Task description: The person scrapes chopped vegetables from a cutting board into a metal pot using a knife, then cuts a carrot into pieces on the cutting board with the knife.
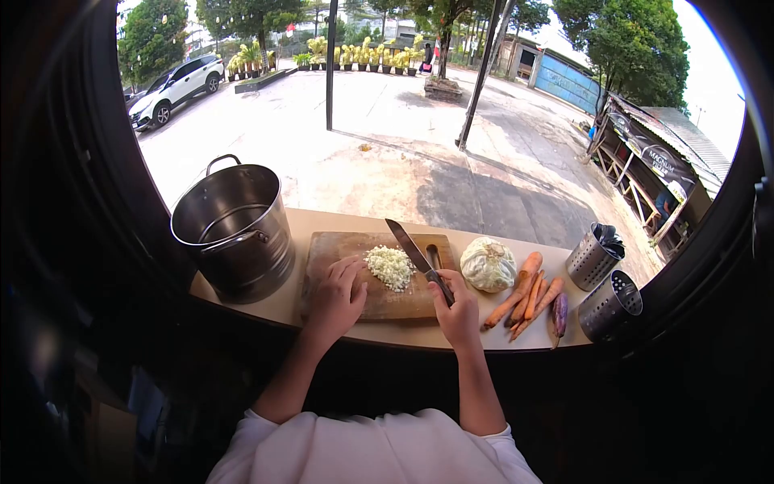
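Observation:
A wooden cutting board [395,306] lies on the counter, with a heap of finely chopped white pieces [391,268] on it. My left hand [337,294] rests on the board just left of the heap, fingers spread and holding nothing. To the right of the heap, my right hand [457,310] grips the handle of a knife [413,251]. The blade points up and to the left, beside the chopped pieces. A whole pale cabbage [488,264] sits right of the board, close to my right hand.
On the counter [387,334], a large metal pot [234,234] stands at the left. Several carrots [516,295] and a purple eggplant [559,313] lie right of the board. Two perforated metal holders [587,262] stand at the right end, one with dark utensils inside.

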Available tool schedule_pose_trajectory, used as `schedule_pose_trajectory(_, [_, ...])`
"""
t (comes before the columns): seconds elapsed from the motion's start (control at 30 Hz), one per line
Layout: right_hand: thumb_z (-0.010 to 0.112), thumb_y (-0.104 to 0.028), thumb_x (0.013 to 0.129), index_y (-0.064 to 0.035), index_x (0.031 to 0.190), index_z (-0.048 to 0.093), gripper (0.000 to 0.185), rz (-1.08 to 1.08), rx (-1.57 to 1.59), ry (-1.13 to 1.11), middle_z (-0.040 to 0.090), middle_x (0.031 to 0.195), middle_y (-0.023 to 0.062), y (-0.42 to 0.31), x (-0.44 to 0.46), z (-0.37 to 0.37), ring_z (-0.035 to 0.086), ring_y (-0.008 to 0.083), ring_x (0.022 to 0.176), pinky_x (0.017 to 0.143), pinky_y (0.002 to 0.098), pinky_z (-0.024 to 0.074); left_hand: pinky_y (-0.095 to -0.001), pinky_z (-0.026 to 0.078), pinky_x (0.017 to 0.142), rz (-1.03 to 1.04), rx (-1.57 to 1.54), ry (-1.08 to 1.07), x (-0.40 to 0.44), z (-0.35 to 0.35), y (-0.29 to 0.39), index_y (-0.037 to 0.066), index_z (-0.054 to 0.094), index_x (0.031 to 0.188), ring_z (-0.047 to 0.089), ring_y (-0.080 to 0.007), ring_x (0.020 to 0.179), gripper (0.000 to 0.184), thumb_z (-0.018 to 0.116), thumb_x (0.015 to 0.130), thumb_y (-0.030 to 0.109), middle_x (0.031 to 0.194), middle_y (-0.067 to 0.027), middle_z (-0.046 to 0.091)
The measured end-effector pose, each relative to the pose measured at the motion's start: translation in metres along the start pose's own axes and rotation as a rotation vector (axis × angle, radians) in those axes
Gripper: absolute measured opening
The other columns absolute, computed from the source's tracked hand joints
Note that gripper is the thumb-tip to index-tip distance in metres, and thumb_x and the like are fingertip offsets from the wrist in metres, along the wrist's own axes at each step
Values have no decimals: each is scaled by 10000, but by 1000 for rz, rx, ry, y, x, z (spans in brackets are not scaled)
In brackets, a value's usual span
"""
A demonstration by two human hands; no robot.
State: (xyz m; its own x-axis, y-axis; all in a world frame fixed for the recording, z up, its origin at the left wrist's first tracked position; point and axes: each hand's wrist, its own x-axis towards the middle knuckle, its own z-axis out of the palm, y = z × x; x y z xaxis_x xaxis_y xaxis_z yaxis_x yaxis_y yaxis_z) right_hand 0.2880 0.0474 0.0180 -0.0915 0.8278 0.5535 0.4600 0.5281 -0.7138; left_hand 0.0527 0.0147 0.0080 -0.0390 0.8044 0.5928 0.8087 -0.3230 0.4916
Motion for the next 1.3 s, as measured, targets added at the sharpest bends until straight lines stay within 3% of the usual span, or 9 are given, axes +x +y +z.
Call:
schedule_pose_trajectory(0.17, [683,-174,963,-7,1038,641,187,15,147,123,610,696,85,5,1,1,563,188,571,552,326,436,-402,467,1028,50,-88,41,10,4,3,46,693,1039,576,-308,1210,187,710,854,69,1239,-119,652])
schedule_pose_trajectory(0.27, [689,-184,957,10,972,648,198,90,29,34,601,701,88,8,-2,-7,549,215,581,571,349,434,-401,492,974,-82,-106,70,11,-14,6,25,692,911,623,-313,1120,101,739,845,85,1156,-110,685])
schedule_pose_trajectory(0.37, [687,-194,955,24,947,647,222,77,4,121,615,762,115,7,-3,-6,568,265,666,631,387,438,-410,506,932,-144,-104,94,7,-21,-1,14,674,848,653,-313,1043,120,742,861,112,1087,-105,698])
schedule_pose_trajectory(0.57, [657,-213,968,54,950,624,269,56,-123,230,636,1090,187,28,-4,1,598,358,990,854,428,474,-460,436,1043,-217,0,272,-19,-21,-25,53,656,1032,548,-371,1225,248,760,871,212,1240,-179,609])
schedule_pose_trajectory(0.6, [651,-214,971,51,958,623,267,70,-141,214,626,1144,189,27,-5,3,596,360,1033,882,424,474,-481,390,1093,-236,-25,203,-24,-24,-31,59,610,1172,486,-396,1303,374,754,885,251,1342,-234,533])
schedule_pose_trajectory(0.77, [631,-217,982,38,996,621,256,158,-164,98,583,1329,190,18,-8,3,582,364,1181,963,410,473,-391,361,1127,-362,-192,60,-34,-30,-31,30,562,1285,470,-317,1370,432,713,939,240,1415,-233,518])
schedule_pose_trajectory(0.93, [635,-224,980,33,1022,625,260,148,-127,71,602,1298,176,20,-11,3,587,352,1175,965,413,473,-311,355,1116,-542,-828,74,-23,-40,-37,-25,520,1350,486,-177,1320,424,633,1002,188,1414,-135,530])
schedule_pose_trajectory(1.07, [638,-228,978,28,1057,633,268,123,-136,53,617,1265,176,27,-11,4,592,349,1164,961,409,476,-274,382,1069,-629,-916,75,-26,-45,-56,6,536,1347,534,-138,1236,391,592,1018,210,1274,-72,608])
schedule_pose_trajectory(1.3, [635,-226,979,21,1062,638,260,125,-153,34,640,1189,156,23,-9,0,615,338,1098,920,405,490,-261,397,1046,-629,-900,37,-43,-59,-38,35,556,1317,542,-122,1222,347,601,1014,197,1306,-68,594])
